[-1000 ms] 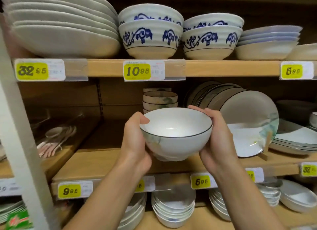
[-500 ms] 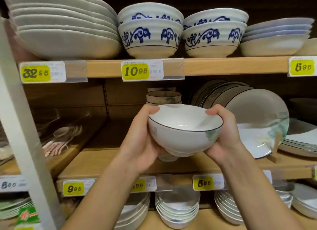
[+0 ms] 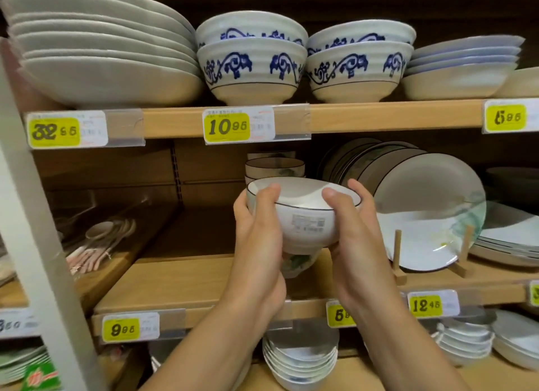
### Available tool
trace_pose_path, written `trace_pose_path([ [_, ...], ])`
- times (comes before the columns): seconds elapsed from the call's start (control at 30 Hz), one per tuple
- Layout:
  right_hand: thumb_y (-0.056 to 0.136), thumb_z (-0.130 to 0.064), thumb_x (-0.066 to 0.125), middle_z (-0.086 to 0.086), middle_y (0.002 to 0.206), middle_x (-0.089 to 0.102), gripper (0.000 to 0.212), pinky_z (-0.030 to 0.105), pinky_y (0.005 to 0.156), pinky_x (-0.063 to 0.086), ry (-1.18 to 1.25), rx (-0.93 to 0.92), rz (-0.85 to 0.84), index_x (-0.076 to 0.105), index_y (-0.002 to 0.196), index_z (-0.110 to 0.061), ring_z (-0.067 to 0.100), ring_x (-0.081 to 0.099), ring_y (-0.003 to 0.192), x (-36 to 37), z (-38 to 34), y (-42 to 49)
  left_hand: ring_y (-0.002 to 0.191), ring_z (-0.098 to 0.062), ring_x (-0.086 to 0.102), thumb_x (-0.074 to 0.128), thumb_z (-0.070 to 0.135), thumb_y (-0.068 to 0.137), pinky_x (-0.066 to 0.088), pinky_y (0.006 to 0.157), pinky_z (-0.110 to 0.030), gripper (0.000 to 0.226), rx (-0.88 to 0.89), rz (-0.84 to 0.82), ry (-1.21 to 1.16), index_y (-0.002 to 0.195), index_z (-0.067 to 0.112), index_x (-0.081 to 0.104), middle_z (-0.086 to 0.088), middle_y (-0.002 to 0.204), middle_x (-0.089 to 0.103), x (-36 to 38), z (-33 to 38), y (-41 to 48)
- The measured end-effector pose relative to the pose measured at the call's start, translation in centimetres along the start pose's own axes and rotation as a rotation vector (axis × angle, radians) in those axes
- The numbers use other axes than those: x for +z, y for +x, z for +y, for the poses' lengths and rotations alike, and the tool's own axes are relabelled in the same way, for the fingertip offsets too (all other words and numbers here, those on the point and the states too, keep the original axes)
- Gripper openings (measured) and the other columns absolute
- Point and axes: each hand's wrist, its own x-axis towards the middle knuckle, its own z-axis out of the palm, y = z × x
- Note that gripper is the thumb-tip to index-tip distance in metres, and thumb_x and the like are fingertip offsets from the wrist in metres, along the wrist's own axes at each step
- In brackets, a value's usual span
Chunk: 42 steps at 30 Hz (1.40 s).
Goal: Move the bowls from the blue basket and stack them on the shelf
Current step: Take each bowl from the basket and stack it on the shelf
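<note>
Clamped on a white bowl (image 3: 303, 215) from both sides, left grip (image 3: 258, 239) and right grip (image 3: 353, 236), thumbs over the rim. Poised right over a second bowl (image 3: 297, 263) on the shelf (image 3: 180, 280) below the grips; contact impossible to tell. Could seat crooked or chip if lowered off-centre; could topple forward if released early; could knock the propped plate (image 3: 423, 215) just beyond the right grip if swung wide.

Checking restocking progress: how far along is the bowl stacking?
Done: a bowl stack stands at the back of the middle shelf. In hand: left hand and right hand hold a white bowl over a second bowl. Left: setting it down; the basket is out of view.
</note>
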Motion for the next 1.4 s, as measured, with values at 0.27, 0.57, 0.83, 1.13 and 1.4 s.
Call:
trace_pose_path([
  [0.27,0.067,-0.023,0.050,0.013,0.098,0.074,0.042,0.036,0.068,0.056,0.268,0.238,-0.001,0.070,0.103,-0.013,0.033,0.065,0.092,-1.4,-1.5,2.7,0.104,-0.019,0.069,0.042,0.047,0.096,0.052,0.092,-0.043,0.042,-0.180,-0.125,-0.025,0.111,0.021,0.072,-0.002,0.109,0.074,-2.3,1.5,1.2],
  [0.57,0.067,-0.021,0.047,0.020,0.104,0.067,0.049,0.043,0.088,0.046,0.165,0.359,-0.101,0.066,0.108,-0.002,0.035,0.061,0.093,0.0,-2.2,3.3,0.081,-0.016,0.074,0.044,0.039,0.087,0.056,0.062,-0.029,0.038,-0.130,-0.175,-0.038,0.075,0.027,0.079,-0.003,0.093,0.077,-2.5,1.5,2.0],
  [0.83,0.064,-0.068,0.068,-0.005,0.129,0.063,0.088,0.034,0.089,0.052,-0.184,0.036,-0.065,0.045,0.140,-0.029,0.010,0.064,0.112,0.7,-0.5,0.5,0.091,-0.012,0.072,0.050,0.047,0.093,0.057,0.074,-0.034,0.032,0.013,0.001,0.029,0.120,0.032,0.055,0.005,0.099,0.074,-1.8,0.7,1.3],
  [1.13,0.077,-0.050,0.056,0.005,0.086,0.074,0.038,0.029,0.068,0.054,0.007,0.109,-0.031,0.067,0.095,-0.019,0.016,0.071,0.081,0.1,-1.5,4.3,0.112,-0.008,0.064,0.044,0.044,0.098,0.047,0.102,-0.039,0.034,0.010,-0.180,0.153,0.120,0.028,0.064,0.013,0.116,0.070,-4.3,2.3,3.0],
  [1.4,0.050,-0.097,0.048,0.003,0.124,0.066,0.113,0.048,0.106,0.044,-0.386,0.087,-0.026,0.054,0.132,-0.019,0.020,0.061,0.117,1.3,0.2,5.4,0.111,-0.008,0.064,0.035,0.063,0.095,0.050,0.095,-0.028,0.056,-0.032,-0.079,0.316,0.133,0.027,0.053,0.009,0.118,0.069,-5.0,-0.3,5.8],
])
